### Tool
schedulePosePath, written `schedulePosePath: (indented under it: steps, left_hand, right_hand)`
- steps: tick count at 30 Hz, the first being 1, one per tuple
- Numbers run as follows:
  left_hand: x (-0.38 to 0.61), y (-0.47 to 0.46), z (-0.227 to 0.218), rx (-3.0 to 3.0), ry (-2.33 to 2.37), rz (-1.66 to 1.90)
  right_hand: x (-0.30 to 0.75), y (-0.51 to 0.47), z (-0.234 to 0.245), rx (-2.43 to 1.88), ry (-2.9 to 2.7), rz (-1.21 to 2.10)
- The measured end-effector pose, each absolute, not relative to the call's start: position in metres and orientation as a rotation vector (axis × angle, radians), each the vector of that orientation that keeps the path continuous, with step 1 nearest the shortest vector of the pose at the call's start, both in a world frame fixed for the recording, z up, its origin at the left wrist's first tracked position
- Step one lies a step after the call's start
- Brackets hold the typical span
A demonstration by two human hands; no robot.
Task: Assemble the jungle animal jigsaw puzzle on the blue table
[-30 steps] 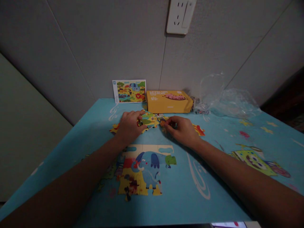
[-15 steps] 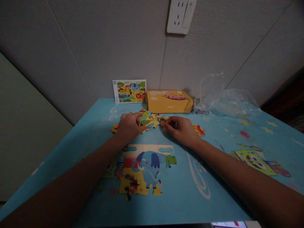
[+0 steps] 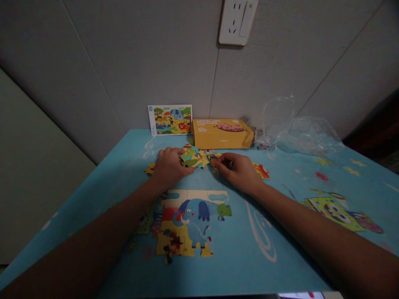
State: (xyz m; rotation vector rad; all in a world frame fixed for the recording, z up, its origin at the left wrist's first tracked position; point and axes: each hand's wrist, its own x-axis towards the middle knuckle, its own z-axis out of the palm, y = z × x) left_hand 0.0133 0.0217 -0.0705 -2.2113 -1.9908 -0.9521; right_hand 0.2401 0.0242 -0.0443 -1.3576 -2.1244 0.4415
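Note:
My left hand [image 3: 169, 168] rests on the far part of the table, thumb and fingers spread beside a loose heap of jigsaw pieces [image 3: 193, 158]. Fingertips of my right hand [image 3: 240, 171] are pinched on a puzzle piece [image 3: 213, 159] at the heap's right side; most of that piece is hidden. More pieces [image 3: 261, 170] show behind my right hand, and one [image 3: 150, 168] peeks out left of my left hand. Nearer to me lies a partly joined puzzle [image 3: 195, 224] with a blue elephant, its left edge partly behind my left forearm.
A picture card [image 3: 171, 119] leans on the wall, beside a yellow puzzle box [image 3: 222, 133]. Crumpled clear plastic [image 3: 311, 135] lies at the back right. The blue cartoon tablecloth [image 3: 299, 249] covers the table. A device [image 3: 301, 295] shows at the front edge.
My left index finger has drawn back slightly to the left from the heap. My right hand stays in nearly the same place, still pinching.

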Motion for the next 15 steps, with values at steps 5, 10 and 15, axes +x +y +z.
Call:
schedulePosePath:
  steps: [5, 10, 15]
  left_hand:
    - [0.02, 0.013, -0.064, -2.164, -1.8, -1.028]
    - [0.026, 0.004, -0.05, -2.372, -1.505, -1.143]
    - [0.029, -0.001, -0.047, -2.618, -1.206, -1.066]
  right_hand:
    - [0.24, 0.021, -0.044, -1.248, -2.082, 0.554]
    - [0.238, 0.017, -0.043, -1.102, -2.037, 0.689]
    - [0.238, 0.017, -0.046, -1.09, -2.073, 0.643]
